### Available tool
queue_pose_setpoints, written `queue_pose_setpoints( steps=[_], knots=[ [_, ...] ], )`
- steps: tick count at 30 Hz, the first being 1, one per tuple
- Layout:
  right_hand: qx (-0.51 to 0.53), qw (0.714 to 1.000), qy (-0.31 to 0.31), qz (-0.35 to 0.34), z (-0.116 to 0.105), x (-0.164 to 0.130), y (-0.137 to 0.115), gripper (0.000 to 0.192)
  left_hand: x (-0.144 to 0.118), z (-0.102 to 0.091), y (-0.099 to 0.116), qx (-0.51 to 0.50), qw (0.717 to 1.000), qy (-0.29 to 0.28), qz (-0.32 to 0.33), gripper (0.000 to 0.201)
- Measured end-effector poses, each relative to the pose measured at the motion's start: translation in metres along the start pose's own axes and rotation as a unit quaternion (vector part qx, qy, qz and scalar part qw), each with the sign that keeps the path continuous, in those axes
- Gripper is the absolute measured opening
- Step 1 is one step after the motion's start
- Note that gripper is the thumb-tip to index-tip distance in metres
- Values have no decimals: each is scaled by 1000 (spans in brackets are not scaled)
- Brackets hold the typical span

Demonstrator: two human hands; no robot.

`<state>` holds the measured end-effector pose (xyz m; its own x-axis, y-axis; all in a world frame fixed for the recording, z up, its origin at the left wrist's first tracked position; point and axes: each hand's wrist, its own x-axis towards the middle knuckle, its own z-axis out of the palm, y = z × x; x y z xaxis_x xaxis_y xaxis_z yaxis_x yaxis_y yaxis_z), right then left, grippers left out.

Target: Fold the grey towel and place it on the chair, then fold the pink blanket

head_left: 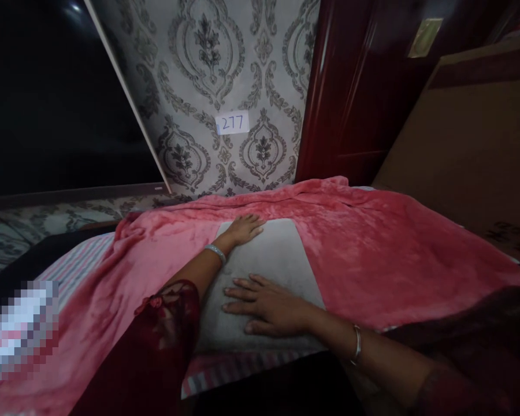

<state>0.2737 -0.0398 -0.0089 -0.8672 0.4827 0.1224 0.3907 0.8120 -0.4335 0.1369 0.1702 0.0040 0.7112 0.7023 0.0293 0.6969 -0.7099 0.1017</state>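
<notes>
Lying flat under both palms: grey pillow (268, 271); left hand (242, 228) far edge, right hand (268, 306) near.

Both hands, left (244, 228) and right (266, 304), flat on grey cloth (281, 260) over pink blanket (372, 242).

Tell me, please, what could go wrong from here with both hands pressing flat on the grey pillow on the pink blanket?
The grey pillow lies on a loose, rumpled pink blanket, so pressure from the left hand and right hand might slide it or bunch the blanket. The pillow's near edge sits close to the bed's edge, so it might slip off. The dim light could hide wrinkles.
</notes>
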Motion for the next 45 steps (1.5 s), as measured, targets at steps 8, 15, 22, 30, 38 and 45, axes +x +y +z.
queue_pose_setpoints(
  steps=[8, 15, 22, 30, 38, 45],
  knots=[
    [47, 999, -1, 7, 4, -4, 3, 60, -103, -11, 15, -76, 996, 19, 44, 53],
    [200, 963, 161, 86, -20, -1, 29, 52, -209, -6, 45, -108, 986, 124, -28, 54],
    [-96, 986, 70, 118, 0, 10, 34, 55, -246, 28, 104, -51, 994, 95, -30, 67],
    [-125, 984, 43, 123, 0, 6, 32, 53, -268, 45, 113, 7, 961, 273, 35, 38],
    [-52, 996, -52, -57, 6, 41, -7, 49, -294, 70, 146, 23, 935, 354, -14, 38],
    [-127, 991, -33, 12, -1, 76, 56, 54, -286, 79, 150, -13, 921, 386, -49, 42]
  ],
)
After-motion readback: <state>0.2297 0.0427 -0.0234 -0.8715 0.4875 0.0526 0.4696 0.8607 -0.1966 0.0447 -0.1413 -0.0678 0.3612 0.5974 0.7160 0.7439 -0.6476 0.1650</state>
